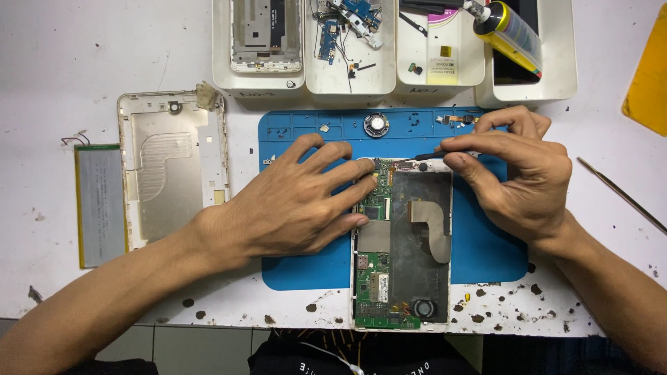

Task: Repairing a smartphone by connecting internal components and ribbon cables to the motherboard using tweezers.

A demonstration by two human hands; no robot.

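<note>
White desk [83,55], scuffed and spotted with dark chips along its near edge, carries a blue work mat [486,250] at centre. Left hand [292,201] lies palm down, fingers spread flat, fingertips pressing the left edge of an opened tablet [403,243]; forearm comes in from the near left corner. Right hand [514,173] is arched over the tablet's far right corner, thumb and forefinger pinched shut on a thin black tool [425,156] whose tip points left along the tablet's top edge. Hands apart, one on each side of the tablet's far end. Tablet lies lengthwise on the mat, its near end overhanging the mat toward the desk's near edge; green circuit board, grey shielding and a tan flex ribbon exposed. Round speaker [376,125] sits at the mat's far edge, well clear of both hands. Gold back cover [174,167] lies left of the mat, a flat grey battery [99,205] further left. White parts trays [347,76] line the desk's far edge, one holding a yellow-and-grey bottle [511,31]. Yellow object [649,76] at the far right edge; thin metal rod [622,194] right of the right hand.
</note>
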